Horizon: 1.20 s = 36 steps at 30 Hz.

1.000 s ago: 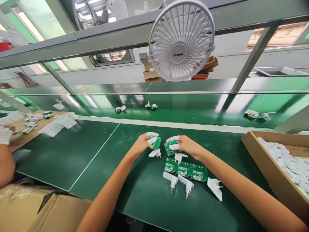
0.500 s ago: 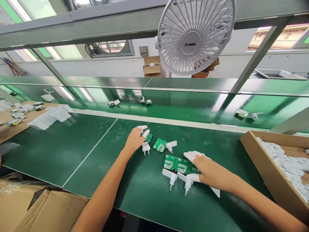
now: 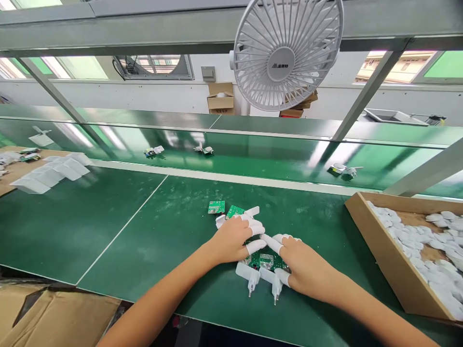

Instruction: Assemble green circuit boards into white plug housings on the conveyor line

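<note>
White finger covers show on the fingertips of both hands. My left hand [image 3: 231, 241] is open, its thumb and fingers reaching over the upper left of a row of green circuit boards [image 3: 266, 261]. My right hand [image 3: 307, 265] spans the row's right end, fingers along the top edge and thumb at the bottom, beside a white plug [image 3: 276, 289]. Another white plug [image 3: 252, 282] stands out below the row at its left. Just beyond my left hand lie two more boards, a flat one [image 3: 216, 207] and a partly covered one [image 3: 235, 211]. My fingers hide part of the row.
To the right stands a cardboard tray [image 3: 390, 260] of white plastic pieces. Folded white pieces [image 3: 54, 172] lie at the left, near a brown board holding assemblies. More assemblies rest on the raised ledge [image 3: 253, 159] behind. A white fan [image 3: 285, 62] hangs overhead.
My left hand has left the far board with its plug and come right and nearer, to the row of boards. My right hand stays at the row. The view has shifted slightly.
</note>
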### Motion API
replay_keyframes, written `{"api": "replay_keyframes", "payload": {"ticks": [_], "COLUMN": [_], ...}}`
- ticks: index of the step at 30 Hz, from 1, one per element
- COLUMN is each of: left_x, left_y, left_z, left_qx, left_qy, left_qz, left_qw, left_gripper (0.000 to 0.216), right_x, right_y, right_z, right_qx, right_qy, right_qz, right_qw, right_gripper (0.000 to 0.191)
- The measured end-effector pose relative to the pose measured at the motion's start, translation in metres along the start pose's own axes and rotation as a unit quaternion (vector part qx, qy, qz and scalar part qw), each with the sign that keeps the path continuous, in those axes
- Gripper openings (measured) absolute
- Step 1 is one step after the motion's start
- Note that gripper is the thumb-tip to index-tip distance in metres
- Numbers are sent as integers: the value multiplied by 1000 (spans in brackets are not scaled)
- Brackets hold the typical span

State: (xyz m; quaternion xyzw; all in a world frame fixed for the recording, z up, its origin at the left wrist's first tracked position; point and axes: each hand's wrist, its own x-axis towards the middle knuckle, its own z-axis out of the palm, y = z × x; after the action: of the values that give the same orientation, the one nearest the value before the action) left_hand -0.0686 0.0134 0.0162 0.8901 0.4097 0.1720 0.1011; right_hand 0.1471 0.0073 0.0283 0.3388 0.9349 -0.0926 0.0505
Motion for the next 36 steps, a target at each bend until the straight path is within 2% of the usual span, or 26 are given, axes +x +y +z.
{"api": "replay_keyframes", "payload": {"ticks": [5, 8, 12, 15, 18, 19, 22, 25, 28, 31, 36], "left_x": [-2, -2, -1, -2, -2, -2, -1, 0, 1, 2, 2], "left_y": [-2, -5, -2, 2, 1, 0, -9, -16, -20, -22, -22], "left_z": [1, -1, -5, -7, -7, -7, -5, -2, -2, -3, 2], "left_qx": [-105, -123, -137, -136, -174, -197, -324, -440, -436, -414, -354], "left_qy": [-102, -102, -86, -58, -17, -3, 14, 48, 128, 203, 265], "left_qz": [-56, -68, -79, -90, -113, -120, -133, -161, -201, -231, -276], "left_qw": [988, 985, 984, 985, 978, 973, 936, 882, 868, 857, 854], "left_gripper": [33, 25, 19, 21, 29, 35, 59, 53, 38, 40, 38], "right_x": [-2, -6, -7, 2, 14, 18, 25, 30, 40, 53, 70], "right_y": [0, 7, 18, 20, 19, 19, 19, 21, 22, 22, 21], "right_z": [3, 2, -7, -17, -26, -28, -34, -43, -53, -56, -36], "right_qx": [-71, -51, 56, 102, 100, 105, 126, 132, 118, 91, 126], "right_qy": [57, 65, 47, 37, 25, 27, 39, 59, 93, 138, 171], "right_qz": [-33, -21, 0, 22, 47, 49, 42, 50, 56, 67, 112], "right_qw": [995, 996, 997, 994, 994, 993, 990, 988, 987, 984, 971], "right_gripper": [35, 40, 47, 44, 18, 15, 16, 21, 26, 30, 27]}}
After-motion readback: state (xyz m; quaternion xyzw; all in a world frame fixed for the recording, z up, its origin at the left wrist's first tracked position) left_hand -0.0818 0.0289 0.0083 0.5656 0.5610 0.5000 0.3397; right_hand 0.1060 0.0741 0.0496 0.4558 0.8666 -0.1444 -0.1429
